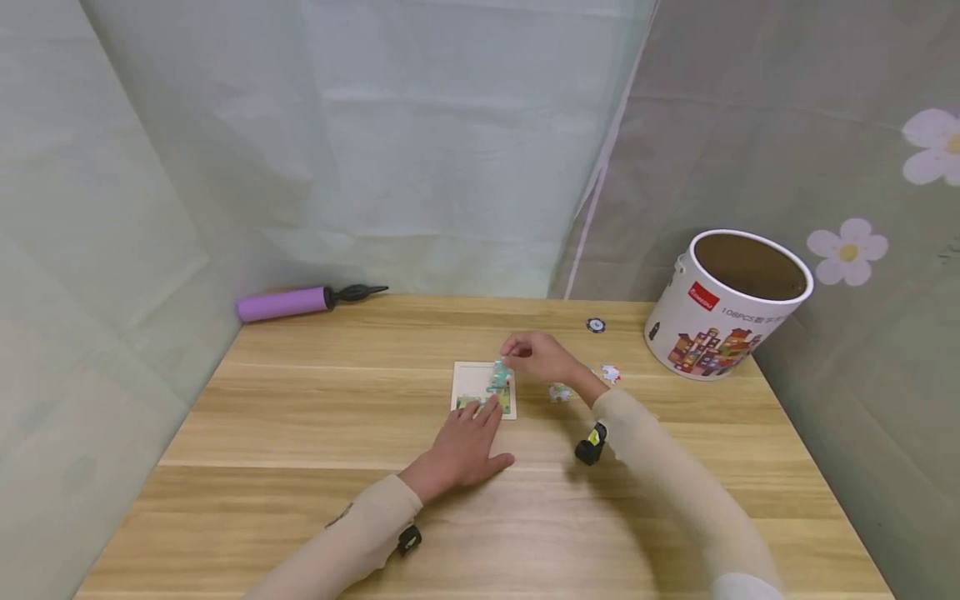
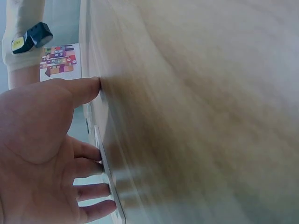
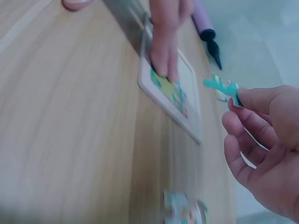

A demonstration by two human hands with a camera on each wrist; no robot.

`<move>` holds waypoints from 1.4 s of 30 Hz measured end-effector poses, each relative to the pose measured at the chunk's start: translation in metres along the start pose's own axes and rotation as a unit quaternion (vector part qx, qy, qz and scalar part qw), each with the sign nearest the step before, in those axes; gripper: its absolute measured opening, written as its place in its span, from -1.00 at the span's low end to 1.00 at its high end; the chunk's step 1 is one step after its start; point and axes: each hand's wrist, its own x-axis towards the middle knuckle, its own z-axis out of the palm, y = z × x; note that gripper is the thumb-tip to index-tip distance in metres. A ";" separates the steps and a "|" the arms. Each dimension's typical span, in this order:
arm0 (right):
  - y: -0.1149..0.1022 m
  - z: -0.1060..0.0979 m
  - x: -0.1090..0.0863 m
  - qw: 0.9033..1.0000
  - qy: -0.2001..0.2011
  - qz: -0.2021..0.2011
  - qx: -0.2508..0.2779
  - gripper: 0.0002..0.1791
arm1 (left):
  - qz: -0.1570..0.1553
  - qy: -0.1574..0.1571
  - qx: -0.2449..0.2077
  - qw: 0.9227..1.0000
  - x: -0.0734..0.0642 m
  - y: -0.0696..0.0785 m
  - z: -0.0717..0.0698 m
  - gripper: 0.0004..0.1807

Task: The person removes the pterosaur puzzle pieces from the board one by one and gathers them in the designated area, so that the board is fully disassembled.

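A small pale puzzle tray [image 1: 467, 381] lies on the wooden table, with green and yellow puzzle pieces fitted along its near part. My left hand [image 1: 463, 446] rests on the tray's near side, fingers straight and fingertips on the pieces; its thumb touches the tabletop. Above the tray's right side, my right hand [image 1: 542, 358] pinches a teal puzzle piece [image 3: 224, 88] between thumb and index finger. In the right wrist view that piece is tilted and held clear of the tray. Loose puzzle pieces [image 1: 559, 392] lie right of the tray, partly hidden by the right forearm.
A white bucket [image 1: 678, 333] with a block-castle print stands at the back right. Near the back edge lie a purple hand pump [image 1: 288, 303] on the left and a round dark chip [image 1: 596, 325] on the right. Cloth curtains [image 1: 450, 150] hang behind the table.
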 end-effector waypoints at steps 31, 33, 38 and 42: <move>0.054 -0.062 -0.105 0.993 0.073 0.076 -0.042 -0.90 | 0.009 0.024 0.015 1.000 -0.007 -0.007 0.000 -0.15; 0.058 -0.061 -0.106 0.993 0.075 0.083 -0.048 -0.90 | 0.009 0.023 0.015 1.000 -0.007 -0.007 0.000 -0.15; 0.063 -0.057 -0.107 0.989 0.080 0.108 -0.061 -0.91 | 0.009 0.023 0.011 1.000 -0.006 -0.008 0.001 -0.15; 0.063 -0.054 -0.108 0.988 0.085 0.107 -0.078 -0.92 | 0.010 0.024 0.005 1.000 -0.006 -0.007 0.001 -0.16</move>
